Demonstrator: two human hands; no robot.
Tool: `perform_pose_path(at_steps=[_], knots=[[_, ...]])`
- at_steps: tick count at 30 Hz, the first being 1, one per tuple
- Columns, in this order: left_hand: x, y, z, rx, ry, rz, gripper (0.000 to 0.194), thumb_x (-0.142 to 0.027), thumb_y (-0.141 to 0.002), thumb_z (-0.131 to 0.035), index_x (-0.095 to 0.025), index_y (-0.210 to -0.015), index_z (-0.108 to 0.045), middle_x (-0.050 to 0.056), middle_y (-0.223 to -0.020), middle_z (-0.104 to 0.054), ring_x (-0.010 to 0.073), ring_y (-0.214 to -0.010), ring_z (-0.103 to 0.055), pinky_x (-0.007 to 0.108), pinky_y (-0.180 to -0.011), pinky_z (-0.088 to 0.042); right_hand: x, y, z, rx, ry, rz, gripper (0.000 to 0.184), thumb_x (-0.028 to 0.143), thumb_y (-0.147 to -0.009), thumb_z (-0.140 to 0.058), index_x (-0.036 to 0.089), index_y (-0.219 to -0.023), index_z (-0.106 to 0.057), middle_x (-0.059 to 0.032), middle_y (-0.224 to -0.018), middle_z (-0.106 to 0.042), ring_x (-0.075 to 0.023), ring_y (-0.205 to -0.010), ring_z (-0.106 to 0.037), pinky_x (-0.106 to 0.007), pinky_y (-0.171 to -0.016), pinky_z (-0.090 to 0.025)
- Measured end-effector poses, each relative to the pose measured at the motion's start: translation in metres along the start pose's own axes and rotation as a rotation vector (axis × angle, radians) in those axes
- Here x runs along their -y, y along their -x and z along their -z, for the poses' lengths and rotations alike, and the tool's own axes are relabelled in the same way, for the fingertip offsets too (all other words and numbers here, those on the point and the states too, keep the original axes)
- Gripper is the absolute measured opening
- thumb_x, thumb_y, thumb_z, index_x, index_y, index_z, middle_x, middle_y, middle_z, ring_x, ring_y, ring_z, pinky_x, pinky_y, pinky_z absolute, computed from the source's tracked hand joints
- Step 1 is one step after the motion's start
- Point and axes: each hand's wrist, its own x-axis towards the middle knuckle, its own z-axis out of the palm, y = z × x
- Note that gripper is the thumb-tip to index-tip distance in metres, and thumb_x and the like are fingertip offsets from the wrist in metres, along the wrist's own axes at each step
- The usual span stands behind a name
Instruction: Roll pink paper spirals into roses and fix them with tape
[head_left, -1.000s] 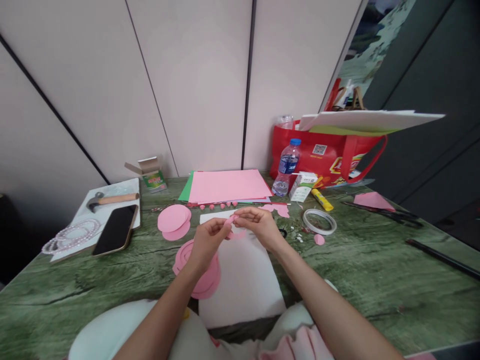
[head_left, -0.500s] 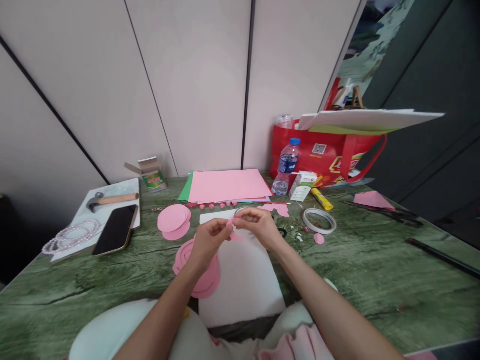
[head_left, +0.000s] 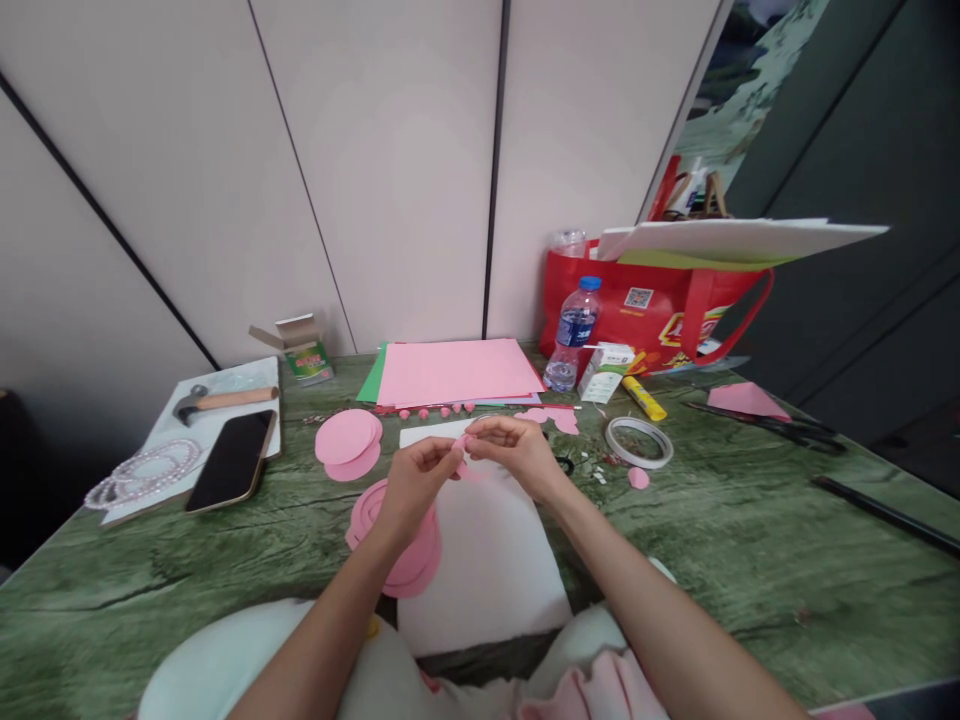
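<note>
Between the fingertips of my left hand point(head_left: 420, 478) and my right hand point(head_left: 516, 448) is a small pink paper strip point(head_left: 471, 470), partly hidden by the fingers. Both hands are closed in a pinch on it, above the far end of a white board point(head_left: 491, 570). Pink paper pieces cut in spirals point(head_left: 416, 565) lie under and beside my left forearm. Farther left rests a stack of pink paper circles point(head_left: 347, 440). Several little rolled pink paper pieces point(head_left: 424, 413) stand in a row beyond my hands.
Pink sheets point(head_left: 457, 370) lie at the back. To the right are a tape roll point(head_left: 609, 440), a water bottle point(head_left: 574, 335), a yellow glue stick point(head_left: 643, 398), a red bag point(head_left: 652, 310) and scissors point(head_left: 795, 432). A phone point(head_left: 231, 460) and a hammer point(head_left: 225, 398) sit at the left.
Both hands keep almost the same place. The fingers have shifted slightly around the pink paper strip, and its loose end shows a little less.
</note>
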Motion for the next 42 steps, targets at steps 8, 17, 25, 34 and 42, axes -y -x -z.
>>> perform_pose_path(at_steps=[8,17,25,34,42], knots=[[-0.003,0.001,-0.001,0.006,-0.048,-0.008,0.022,-0.033,-0.069,-0.061,-0.014,-0.076,-0.069,0.004,-0.067,-0.063,0.0125,-0.059,-0.052,0.025,-0.059,-0.043,-0.002,0.0,0.0,0.029,-0.03,0.004,0.023,0.023,-0.056,-0.073,0.018,-0.074,-0.06,0.0022,-0.065,-0.063,-0.0102,-0.058,-0.058,-0.024,-0.058,-0.047],[0.0,0.002,0.001,0.064,-0.027,-0.016,0.037,-0.041,-0.076,-0.05,-0.014,-0.052,-0.059,0.005,-0.063,-0.063,0.0173,-0.07,-0.058,0.03,-0.073,-0.045,-0.004,0.0,-0.001,0.044,0.057,-0.006,0.031,0.028,-0.048,-0.076,0.017,-0.07,-0.057,0.0027,-0.066,-0.059,-0.0108,-0.06,-0.055,-0.024,-0.056,-0.046],[0.005,0.001,0.004,0.052,-0.063,0.021,0.027,-0.035,-0.071,-0.058,-0.013,-0.056,-0.065,0.004,-0.061,-0.063,0.0153,-0.064,-0.056,0.026,-0.064,-0.042,-0.001,0.002,-0.005,0.082,0.143,-0.028,0.034,0.027,-0.046,-0.076,0.018,-0.069,-0.053,0.0049,-0.061,-0.052,-0.0082,-0.055,-0.049,-0.02,-0.05,-0.041],[0.005,0.0,0.003,0.03,0.104,0.096,0.014,-0.025,-0.061,-0.068,-0.013,-0.069,-0.069,0.004,-0.063,-0.065,0.0134,-0.061,-0.055,0.024,-0.06,-0.042,0.0,0.005,-0.01,0.109,0.222,0.005,0.028,0.025,-0.051,-0.073,0.017,-0.068,-0.052,0.0038,-0.063,-0.052,-0.0094,-0.058,-0.051,-0.022,-0.052,-0.044],[0.002,-0.003,0.004,-0.118,0.38,0.128,0.016,-0.026,-0.059,-0.07,-0.012,-0.067,-0.067,0.003,-0.063,-0.062,0.013,-0.063,-0.055,0.026,-0.063,-0.045,-0.008,0.007,-0.018,0.097,-0.064,-0.273,0.043,0.027,-0.048,-0.076,0.018,-0.084,-0.053,0.0005,-0.073,-0.062,-0.0145,-0.065,-0.061,-0.036,-0.068,-0.05]])
